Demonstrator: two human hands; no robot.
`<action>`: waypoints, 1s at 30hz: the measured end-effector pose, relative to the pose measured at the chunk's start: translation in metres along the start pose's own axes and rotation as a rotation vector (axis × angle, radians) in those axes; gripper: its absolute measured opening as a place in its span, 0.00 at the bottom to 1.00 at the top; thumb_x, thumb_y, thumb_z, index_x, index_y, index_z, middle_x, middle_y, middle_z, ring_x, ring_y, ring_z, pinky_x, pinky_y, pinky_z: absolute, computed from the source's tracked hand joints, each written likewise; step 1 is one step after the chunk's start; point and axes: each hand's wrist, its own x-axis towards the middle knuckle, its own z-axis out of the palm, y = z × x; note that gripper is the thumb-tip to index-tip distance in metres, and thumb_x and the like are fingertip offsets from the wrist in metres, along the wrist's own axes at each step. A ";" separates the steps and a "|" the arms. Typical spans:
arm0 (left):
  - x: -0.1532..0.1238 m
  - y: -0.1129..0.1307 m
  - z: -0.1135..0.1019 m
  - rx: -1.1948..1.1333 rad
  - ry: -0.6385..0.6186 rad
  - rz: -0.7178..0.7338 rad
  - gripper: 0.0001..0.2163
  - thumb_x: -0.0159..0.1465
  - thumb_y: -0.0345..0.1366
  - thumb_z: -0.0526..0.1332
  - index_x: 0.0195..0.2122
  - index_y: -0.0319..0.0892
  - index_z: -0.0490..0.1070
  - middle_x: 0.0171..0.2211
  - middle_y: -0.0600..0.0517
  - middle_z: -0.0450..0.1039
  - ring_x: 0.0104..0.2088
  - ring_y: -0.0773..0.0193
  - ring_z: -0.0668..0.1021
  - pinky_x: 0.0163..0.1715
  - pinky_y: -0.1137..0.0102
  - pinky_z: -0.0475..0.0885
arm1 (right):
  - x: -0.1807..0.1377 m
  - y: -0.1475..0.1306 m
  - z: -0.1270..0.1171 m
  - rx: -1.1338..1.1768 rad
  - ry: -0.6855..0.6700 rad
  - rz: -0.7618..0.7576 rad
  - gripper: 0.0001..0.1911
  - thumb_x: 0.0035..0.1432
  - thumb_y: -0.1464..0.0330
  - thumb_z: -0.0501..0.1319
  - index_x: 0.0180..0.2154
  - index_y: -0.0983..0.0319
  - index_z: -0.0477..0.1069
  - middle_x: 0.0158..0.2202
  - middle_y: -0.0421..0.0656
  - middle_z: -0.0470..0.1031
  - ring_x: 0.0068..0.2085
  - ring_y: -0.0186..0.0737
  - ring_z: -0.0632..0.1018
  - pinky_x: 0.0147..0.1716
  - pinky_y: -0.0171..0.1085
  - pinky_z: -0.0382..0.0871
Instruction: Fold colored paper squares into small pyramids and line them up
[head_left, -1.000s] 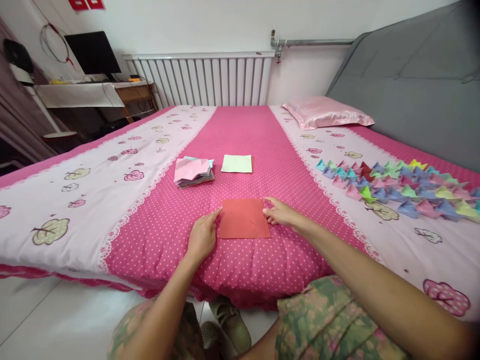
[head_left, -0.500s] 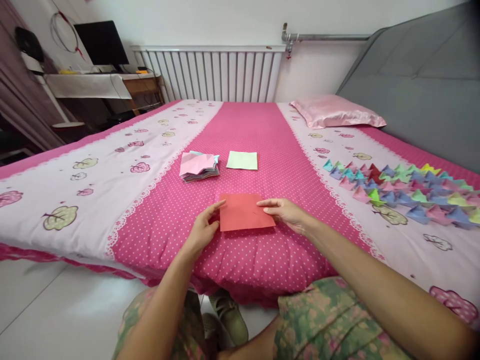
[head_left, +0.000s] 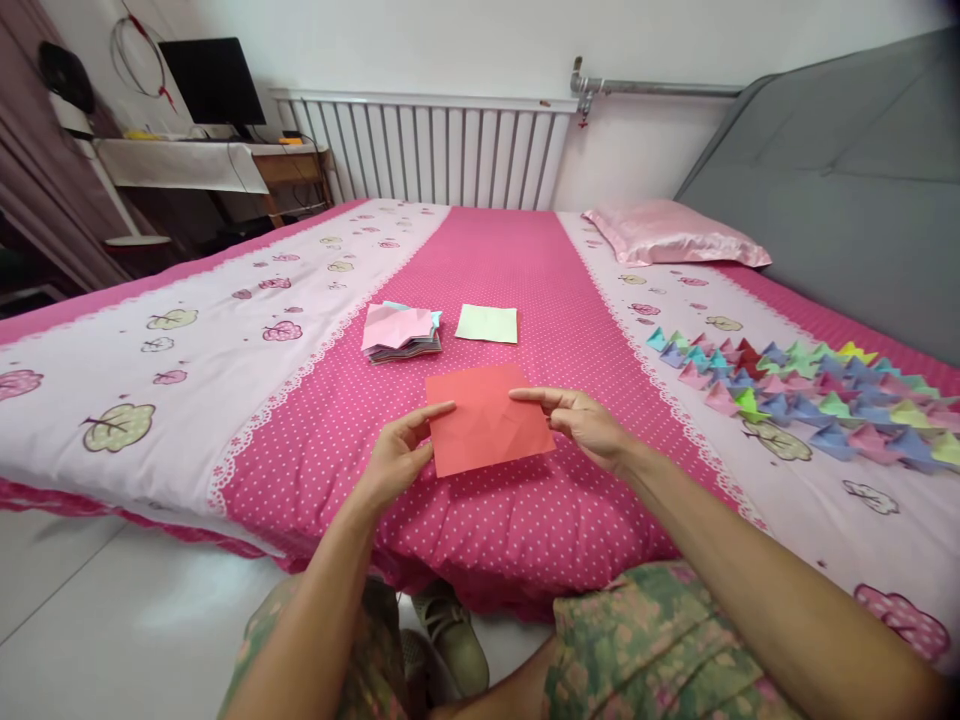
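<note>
A flat sheet of red-orange origami paper (head_left: 487, 425) is held up a little above the pink dotted bedspread (head_left: 517, 260), its shadow falling beneath it. My left hand (head_left: 401, 450) pinches its left edge, with the index finger over the top side. On the right edge, my right hand (head_left: 581, 420) grips it between thumb and index finger. Beyond the sheet lies a pale green paper square (head_left: 487, 323). Left of that square sits an uneven stack of coloured paper (head_left: 401, 330), pink on top.
Rows of small folded paper boats (head_left: 795, 380) stand on the bed at the right. A pink pillow (head_left: 675, 232) rests behind them, beside a grey headboard (head_left: 832, 150). A radiator (head_left: 427, 150) and a desk with a monitor (head_left: 212, 85) are at the back.
The red-orange sheet has risen slightly off the bed and tilted, its left side dipping nearer to me. Both hands keep hold of its edges. The view has shifted a little.
</note>
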 end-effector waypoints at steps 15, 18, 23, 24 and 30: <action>-0.006 0.006 0.000 0.022 0.115 0.004 0.19 0.49 0.39 0.65 0.42 0.39 0.72 0.44 0.44 0.72 0.45 0.54 0.73 0.43 0.63 0.71 | -0.004 -0.004 0.008 -0.066 0.054 -0.186 0.15 0.42 0.69 0.65 0.37 0.58 0.75 0.40 0.41 0.76 0.40 0.39 0.76 0.42 0.42 0.71; -0.006 0.004 0.000 0.075 0.101 0.040 0.18 0.49 0.39 0.64 0.42 0.40 0.72 0.44 0.44 0.73 0.45 0.54 0.73 0.44 0.61 0.70 | -0.003 -0.004 0.010 -0.010 0.108 -0.207 0.15 0.38 0.70 0.67 0.34 0.57 0.76 0.38 0.41 0.76 0.38 0.39 0.77 0.39 0.39 0.72; -0.006 0.005 0.006 0.095 0.052 0.085 0.17 0.50 0.38 0.64 0.41 0.40 0.73 0.44 0.44 0.72 0.45 0.55 0.73 0.45 0.62 0.69 | -0.003 -0.003 0.011 -0.066 0.164 -0.231 0.13 0.36 0.68 0.69 0.30 0.58 0.77 0.35 0.42 0.76 0.36 0.39 0.77 0.35 0.37 0.72; -0.006 0.005 0.007 0.102 0.049 0.088 0.17 0.50 0.38 0.64 0.41 0.40 0.73 0.44 0.44 0.73 0.45 0.56 0.73 0.45 0.63 0.69 | -0.003 -0.003 0.011 -0.083 0.167 -0.236 0.13 0.36 0.68 0.69 0.30 0.58 0.77 0.35 0.43 0.76 0.36 0.40 0.76 0.35 0.37 0.72; -0.005 0.003 0.009 0.113 0.081 0.100 0.15 0.50 0.37 0.64 0.39 0.41 0.74 0.43 0.46 0.73 0.43 0.57 0.74 0.43 0.65 0.70 | -0.003 -0.001 0.015 -0.100 0.150 -0.272 0.08 0.40 0.65 0.67 0.29 0.56 0.77 0.35 0.42 0.76 0.36 0.40 0.76 0.35 0.38 0.70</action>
